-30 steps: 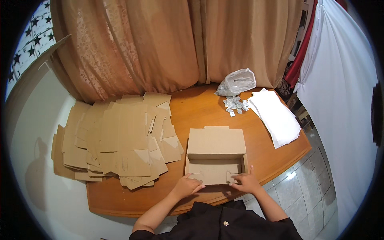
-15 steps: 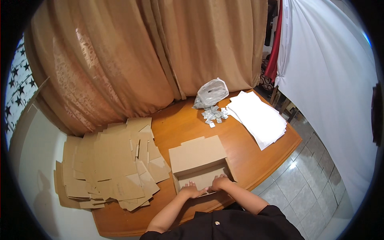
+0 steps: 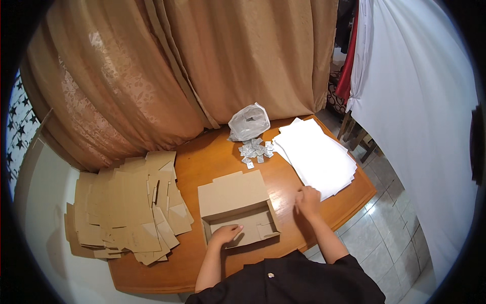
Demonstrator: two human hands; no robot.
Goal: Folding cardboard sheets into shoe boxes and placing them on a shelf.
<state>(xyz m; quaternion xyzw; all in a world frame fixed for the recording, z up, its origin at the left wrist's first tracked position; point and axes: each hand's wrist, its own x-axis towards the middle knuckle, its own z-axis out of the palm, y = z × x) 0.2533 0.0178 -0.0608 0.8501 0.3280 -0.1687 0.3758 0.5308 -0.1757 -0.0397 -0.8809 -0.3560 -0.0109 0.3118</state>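
Observation:
A folded brown cardboard box (image 3: 238, 210) sits open on the wooden table (image 3: 212, 157), its lid flap tilted back. My left hand (image 3: 226, 233) rests flat inside the box on its bottom, fingers spread, holding nothing. My right hand (image 3: 307, 198) lies on the table to the right of the box, its fingers touching the near edge of a stack of white paper sheets (image 3: 316, 157). Whether it grips a sheet I cannot tell.
A heap of flat cardboard box blanks (image 3: 126, 207) covers the table's left part. A crumpled clear plastic bag (image 3: 249, 123) and several small white sachets (image 3: 255, 149) lie at the back. Brown curtains hang behind; a white cloth hangs at right above a tiled floor.
My right hand has left the box and moved right to the white sheets. My left hand went from the front flap into the box. The view has tilted up.

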